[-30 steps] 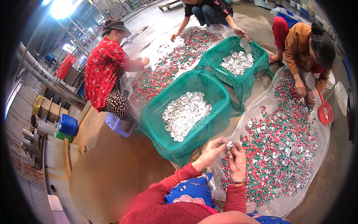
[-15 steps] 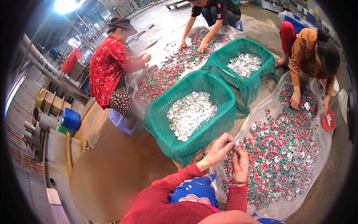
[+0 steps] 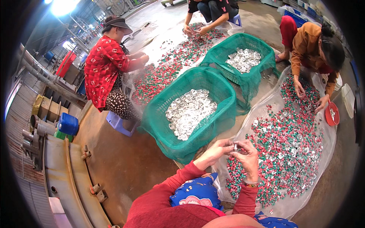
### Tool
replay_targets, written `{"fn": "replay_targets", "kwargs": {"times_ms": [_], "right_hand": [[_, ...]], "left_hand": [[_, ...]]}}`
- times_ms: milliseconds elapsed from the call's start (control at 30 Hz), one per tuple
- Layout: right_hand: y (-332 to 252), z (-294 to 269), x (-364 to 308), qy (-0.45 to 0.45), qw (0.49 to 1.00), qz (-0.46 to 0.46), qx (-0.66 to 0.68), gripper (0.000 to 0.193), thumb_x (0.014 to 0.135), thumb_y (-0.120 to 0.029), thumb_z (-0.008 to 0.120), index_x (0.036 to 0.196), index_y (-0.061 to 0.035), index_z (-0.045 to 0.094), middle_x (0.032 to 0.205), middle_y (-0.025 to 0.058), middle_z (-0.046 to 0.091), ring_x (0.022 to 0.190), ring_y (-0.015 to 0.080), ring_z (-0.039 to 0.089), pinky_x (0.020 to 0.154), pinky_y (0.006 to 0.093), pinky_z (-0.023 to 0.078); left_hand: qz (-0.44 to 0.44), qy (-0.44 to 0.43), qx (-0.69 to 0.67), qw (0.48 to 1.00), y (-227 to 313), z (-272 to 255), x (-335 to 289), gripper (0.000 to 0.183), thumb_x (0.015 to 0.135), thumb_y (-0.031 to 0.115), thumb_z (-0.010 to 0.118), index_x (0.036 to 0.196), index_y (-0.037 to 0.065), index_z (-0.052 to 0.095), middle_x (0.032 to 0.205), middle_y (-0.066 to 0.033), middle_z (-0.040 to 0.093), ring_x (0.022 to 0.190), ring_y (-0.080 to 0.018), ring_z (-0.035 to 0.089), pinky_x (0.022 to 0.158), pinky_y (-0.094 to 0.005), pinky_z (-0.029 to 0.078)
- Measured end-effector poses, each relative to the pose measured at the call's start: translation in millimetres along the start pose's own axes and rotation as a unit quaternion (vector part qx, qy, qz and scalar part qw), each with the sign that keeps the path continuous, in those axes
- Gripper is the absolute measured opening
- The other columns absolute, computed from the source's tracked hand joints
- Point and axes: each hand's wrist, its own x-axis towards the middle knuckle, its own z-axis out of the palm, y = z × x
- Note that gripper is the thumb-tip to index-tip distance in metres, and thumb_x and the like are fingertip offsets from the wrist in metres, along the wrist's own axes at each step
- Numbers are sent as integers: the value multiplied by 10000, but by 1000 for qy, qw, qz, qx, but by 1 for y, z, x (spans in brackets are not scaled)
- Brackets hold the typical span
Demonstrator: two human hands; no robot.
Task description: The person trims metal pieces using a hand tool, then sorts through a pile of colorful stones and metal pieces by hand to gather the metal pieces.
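Both my hands are together in front of me, left hand (image 3: pixel 218 151) and right hand (image 3: pixel 248 156) meeting at the fingertips. Pinched between them: one small metal piece (image 3: pixel 235 147), silvery, too small to make out closely. It is up above the near edge of the pile, my fingers bent in close around it. Red sleeves on both my arms; a bracelet (image 3: pixel 250 183) on the right wrist. Blue patterned cloth (image 3: pixel 197 192) across my lap.

Just beyond and to the right of my hands — a wide pile (image 3: pixel 283 163) of red and green pellets, with silver pieces scattered all through it. It lies on a pale, see-through sheet (image 3: pixel 254 118), spread on the floor.

Ahead, a bit left: a green basket (image 3: pixel 223 89) draped with green netting, a heap of silver pieces (image 3: pixel 192 112) inside. Just behind it, a second green basket (image 3: pixel 263 57), also netted, with a smaller silver heap (image 3: pixel 243 60).

At the far end of my pile a co-worker in a tan jacket (image 3: pixel 306 41) bends low, one hand over the pellets, the other near a red scoop (image 3: pixel 335 121) with silver pieces in it.

Past the baskets, another pile (image 3: pixel 163 72) of red and green. A co-worker in a red patterned shirt (image 3: pixel 104 62) sits at its left on a bluish stool (image 3: pixel 119 123); one in a dark top (image 3: pixel 211 15) crouches at its top, both hands down at the pellets. Far left, a blue can (image 3: pixel 68 124) — beside metal pipes (image 3: pixel 45 127).
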Motion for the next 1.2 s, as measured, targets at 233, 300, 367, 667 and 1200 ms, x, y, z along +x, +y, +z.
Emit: {"fn": "replay_targets", "kwargs": {"times_ms": [233, 300, 367, 667, 1200], "right_hand": [[12, -6, 1, 141, 986, 56, 65, 322, 720, 60, 689, 1024, 51, 583, 801, 66, 614, 680, 111, 591, 578, 218, 507], [11, -2, -5, 85, 979, 82, 168, 344, 720, 48, 698, 1045, 45, 583, 817, 61, 617, 703, 111, 598, 564, 219, 501], [17, 0, -12, 73, 979, 92, 169, 359, 717, 42, 705, 1055, 47, 585, 850, 67, 618, 730, 118, 606, 581, 224, 507], [-10, 1, 3, 59, 995, 69, 44, 342, 734, -9, 682, 1064, 46, 609, 916, 78, 649, 761, 124, 608, 684, 249, 498], [30, 2, -10, 38, 995, 58, 67, 358, 693, 37, 721, 1038, -3, 634, 932, 39, 601, 839, 110, 602, 692, 227, 523]], "left_hand": [[92, 36, -5, 995, 3, 12, -3, 176, 925, 212, 519, 983, 45, 519, 859, 21, 499, 781, -53, 457, 730, -219, 403], [104, 50, 13, 993, 6, 15, -6, 157, 928, 193, 515, 998, 53, 510, 875, 24, 501, 790, -54, 462, 730, -209, 402], [95, 7, -16, 995, 2, 19, -10, 134, 918, 169, 531, 983, 53, 514, 871, 14, 519, 791, -64, 485, 722, -216, 415], [159, 96, 110, 976, -8, 4, 20, 197, 919, 168, 514, 1008, 9, 589, 867, -15, 591, 761, -101, 549, 675, -249, 457], [77, 70, -36, 994, -36, -8, 14, 151, 844, 136, 633, 924, 8, 624, 839, -23, 624, 773, -81, 560, 712, -233, 450]]}}
